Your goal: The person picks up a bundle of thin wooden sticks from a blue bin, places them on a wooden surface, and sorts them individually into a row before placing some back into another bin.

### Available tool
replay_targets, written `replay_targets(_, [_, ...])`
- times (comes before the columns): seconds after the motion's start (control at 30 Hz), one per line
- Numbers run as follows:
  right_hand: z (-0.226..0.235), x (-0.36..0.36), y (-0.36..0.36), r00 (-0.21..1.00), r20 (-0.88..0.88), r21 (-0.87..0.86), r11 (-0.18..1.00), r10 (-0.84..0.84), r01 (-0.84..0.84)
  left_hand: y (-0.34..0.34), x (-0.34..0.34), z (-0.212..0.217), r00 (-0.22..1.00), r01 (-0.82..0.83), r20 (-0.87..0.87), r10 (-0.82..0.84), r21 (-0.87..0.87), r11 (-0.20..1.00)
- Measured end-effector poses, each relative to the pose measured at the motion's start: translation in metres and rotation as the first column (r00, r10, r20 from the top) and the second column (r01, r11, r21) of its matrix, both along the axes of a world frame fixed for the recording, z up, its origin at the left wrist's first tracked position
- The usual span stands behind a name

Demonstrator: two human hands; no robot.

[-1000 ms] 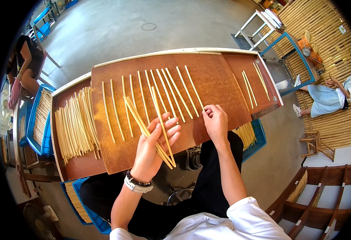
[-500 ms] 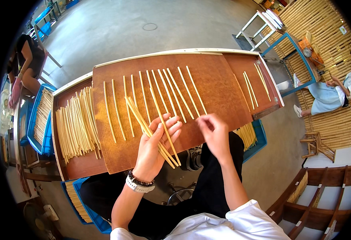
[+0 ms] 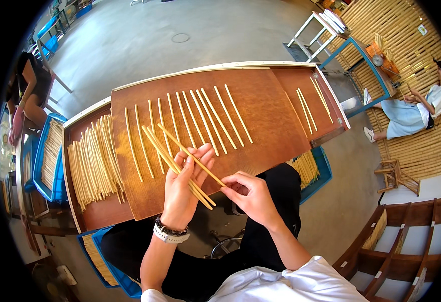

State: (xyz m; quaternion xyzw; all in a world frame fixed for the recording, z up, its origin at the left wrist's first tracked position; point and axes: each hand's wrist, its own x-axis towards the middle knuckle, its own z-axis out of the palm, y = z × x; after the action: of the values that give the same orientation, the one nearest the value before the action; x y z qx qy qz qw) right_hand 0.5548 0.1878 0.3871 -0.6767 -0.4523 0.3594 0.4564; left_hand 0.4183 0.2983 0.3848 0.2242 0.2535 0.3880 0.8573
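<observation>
My left hand [image 3: 183,186] holds a small bundle of pale bamboo sticks [image 3: 166,151] that slant up to the left over a brown board [image 3: 260,116]. My right hand [image 3: 250,194] pinches the near end of one stick [image 3: 190,155] from that bundle, just off the board's front edge. Several single sticks [image 3: 200,118] lie side by side in a row across the board. A loose pile of the same sticks [image 3: 92,161] lies in the tray at the left.
Three sticks [image 3: 311,103] lie on the tray's right part. Blue crates of sticks stand at the left [image 3: 47,156], under the table at the right [image 3: 311,168] and by my legs [image 3: 105,256]. One person sits at the far right [image 3: 411,108], another at the left [image 3: 27,93].
My right hand drew back from the board's row of sticks to the bundle in my left hand and took hold of one stick's end. The left hand stayed put.
</observation>
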Motion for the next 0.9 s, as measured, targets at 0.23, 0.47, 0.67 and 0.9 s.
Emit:
replay_targets(0.23, [0.006,0.046,0.016,0.961,0.21,0.154,0.977,-0.18,0.15,-0.001,0.0,0.001,0.999,0.047,-0.02,-0.045,0.099,0.994])
replay_targets(0.47, [-0.038,0.129,0.061,0.794,0.44,0.21,0.907,-0.42,0.364,0.0,0.002,0.005,0.998,0.058,-0.041,-0.054,0.093,0.994])
replay_targets(0.67, [-0.068,0.128,0.067,0.743,0.551,0.097,0.913,-0.381,0.397,-0.001,0.004,0.003,0.998,0.062,-0.021,-0.061,0.072,0.995])
replay_targets(0.9, [-0.066,0.123,0.066,0.728,0.583,0.07,0.915,-0.361,0.397,-0.001,0.006,-0.001,0.997,0.076,-0.039,-0.074,0.063,0.995])
